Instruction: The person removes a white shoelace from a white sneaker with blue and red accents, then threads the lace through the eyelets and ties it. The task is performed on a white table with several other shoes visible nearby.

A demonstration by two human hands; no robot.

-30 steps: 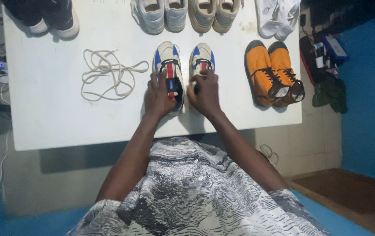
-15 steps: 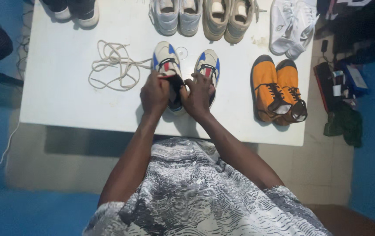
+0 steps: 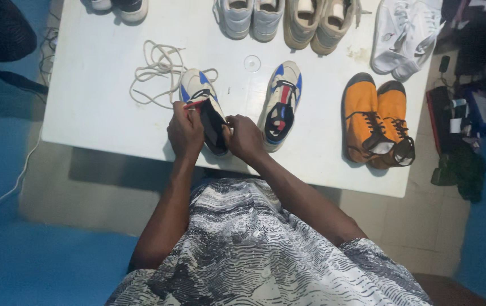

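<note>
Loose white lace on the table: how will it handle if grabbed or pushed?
The white lace lies in slack tangled loops, so it is probably floppy and light. Pushed, it would likely bunch rather than slide whole. One strand runs beside the blue-and-white sneaker, so it may snag.

A white sneaker (image 3: 204, 107) with blue patches, a red stripe and a black tongue and lining lies near the white table's front edge, toe toward eleven o'clock, heel toward five, its dark opening spread wide, its matching partner (image 3: 282, 105) lying just at three o'clock.
</note>
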